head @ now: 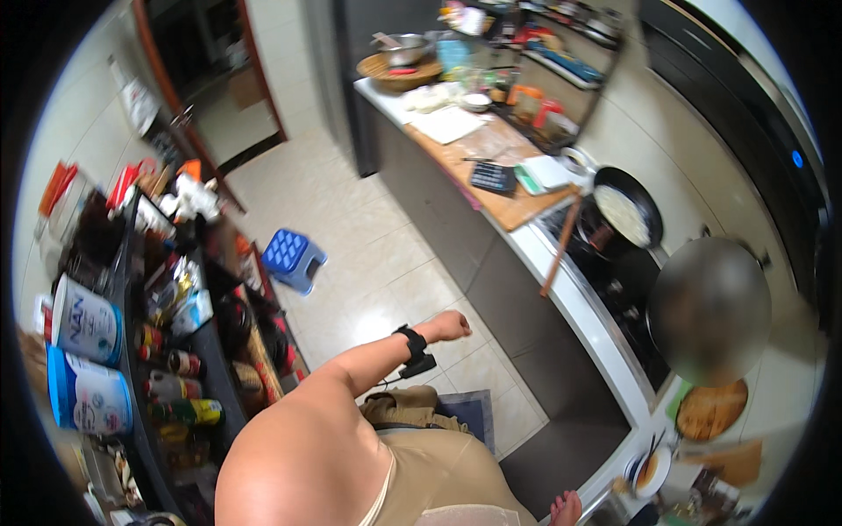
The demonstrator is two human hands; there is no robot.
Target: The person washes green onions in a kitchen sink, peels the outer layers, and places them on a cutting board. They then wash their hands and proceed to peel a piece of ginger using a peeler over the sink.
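My left hand (pixel 452 325) hangs over the tiled floor beside the dark cabinet fronts, fingers curled in. Nothing shows sticking out of it. A black strap with a small device (pixel 414 352) is around that wrist. My right hand (pixel 566 509) is at the bottom edge, close to the counter, partly cut off; its fingers are loosely bent and no object shows in them. To the right, a black frying pan (pixel 648 197) on the gas stove (pixel 618 289) holds a flat pale food (pixel 621 215). A wooden rolling pin or stick (pixel 562 243) lies across the counter edge.
A wooden board (pixel 520 214) bears a calculator-like keypad (pixel 492 177) and a white-green box (pixel 543 174). A bowl with brown liquid (pixel 651 470) stands lower right. A blue plastic stool (pixel 293 258) stands on the floor. Crowded shelves (pixel 141 329) line the left.
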